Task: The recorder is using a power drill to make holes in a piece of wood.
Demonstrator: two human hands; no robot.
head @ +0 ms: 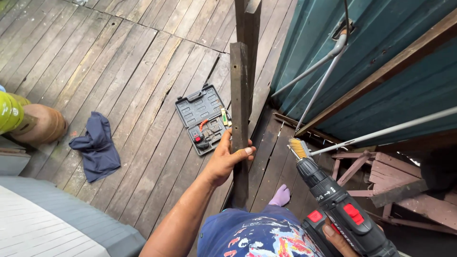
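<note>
Head view: left hand (pixel 226 159) grasps rough upright wooden post (pixel 239 109); right hand (pixel 340 238) holds wire-brush drill (pixel 333 197).

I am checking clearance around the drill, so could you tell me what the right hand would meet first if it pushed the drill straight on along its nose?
Probably the thin grey metal rod: the right hand aims the drill's wire brush up-left, right beside the rod's end, though depth is unclear.
</note>
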